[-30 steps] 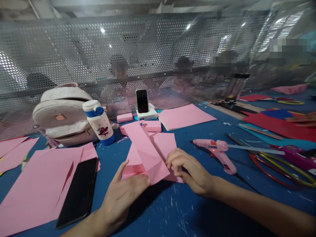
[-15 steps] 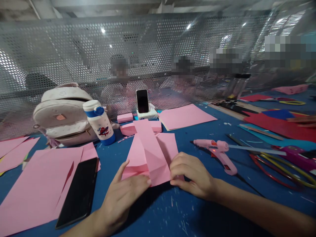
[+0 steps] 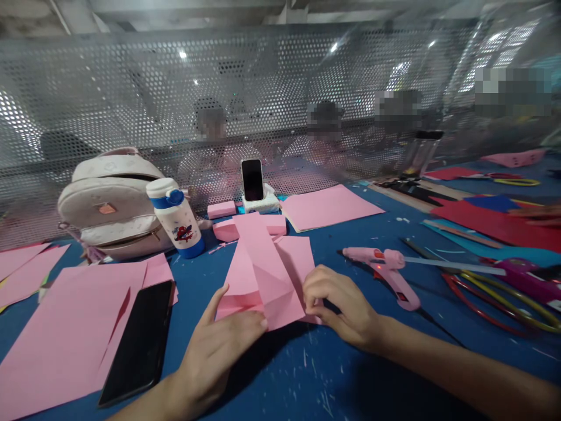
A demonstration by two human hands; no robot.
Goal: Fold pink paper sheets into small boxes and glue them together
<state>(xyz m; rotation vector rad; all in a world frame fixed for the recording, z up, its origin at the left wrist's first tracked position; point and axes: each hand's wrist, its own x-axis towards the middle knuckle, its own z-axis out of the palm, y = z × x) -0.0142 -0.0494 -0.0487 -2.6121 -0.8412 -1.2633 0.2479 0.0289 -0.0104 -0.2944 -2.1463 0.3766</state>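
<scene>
A folded piece of pink paper stands in front of me on the blue table, with a long strip-like flap running up its middle. My left hand holds its lower left edge, thumb along the bottom and a finger up the left side. At the lower right edge, my right hand has its fingers curled and closed on the paper. Those fingertips are partly hidden. To the right of this hand lies a pink glue gun with a lit red light and a glue stick in its back.
Pink sheets and a black phone lie left. Behind are a backpack, a bottle, a propped phone and more pink paper. Scissors and a co-worker's hand are at right.
My right hand has shifted slightly right and its fingers have curled in more at the paper's lower right edge. The left hand has stayed in place.
</scene>
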